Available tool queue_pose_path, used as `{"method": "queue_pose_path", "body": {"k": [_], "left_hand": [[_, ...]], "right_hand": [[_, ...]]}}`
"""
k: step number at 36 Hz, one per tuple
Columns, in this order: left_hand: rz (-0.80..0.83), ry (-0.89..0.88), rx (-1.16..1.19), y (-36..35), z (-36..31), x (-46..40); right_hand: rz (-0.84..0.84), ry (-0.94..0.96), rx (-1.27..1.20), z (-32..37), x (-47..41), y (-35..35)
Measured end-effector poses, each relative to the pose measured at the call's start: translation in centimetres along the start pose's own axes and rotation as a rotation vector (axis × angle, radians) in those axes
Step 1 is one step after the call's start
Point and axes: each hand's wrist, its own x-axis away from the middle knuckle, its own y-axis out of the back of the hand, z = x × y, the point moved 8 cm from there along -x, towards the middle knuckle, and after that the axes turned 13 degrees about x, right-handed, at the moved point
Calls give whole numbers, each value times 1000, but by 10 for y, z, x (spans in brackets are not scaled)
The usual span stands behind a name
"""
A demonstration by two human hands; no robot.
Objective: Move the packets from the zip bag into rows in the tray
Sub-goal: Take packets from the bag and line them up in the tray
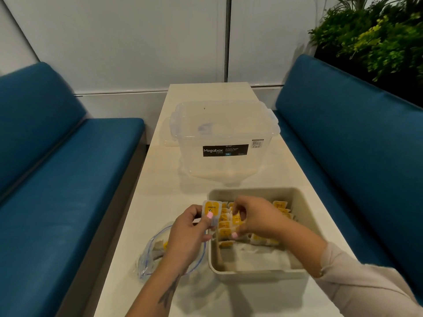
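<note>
Over the beige tray [304, 227] the left hand [190, 229] pinches a small stack of yellow packets [211, 211] while the right hand [256, 217] pinches one into the left row, so next it probably feeds another; zip bag [152, 255] lies just left.

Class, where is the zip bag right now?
In the head view, the zip bag lies on the table, left of the tray, partly under the left hand.
</note>
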Motion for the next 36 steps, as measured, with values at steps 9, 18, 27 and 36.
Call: {"method": "queue_pose_path", "body": {"k": [9, 18, 27, 36], "left_hand": [[82, -210, -318, -31, -26, -2], [84, -264, -744, -29, -23, -12], [32, -196, -913, -15, -14, -6], [12, -172, -895, -10, -13, 0]], "right_hand": [[-143, 66, -180, 6, 15, 47], [-106, -5, 132, -10, 22, 30], [-28, 2, 406, -16, 18, -4], [-58, -10, 475, -12, 8, -25]]}}
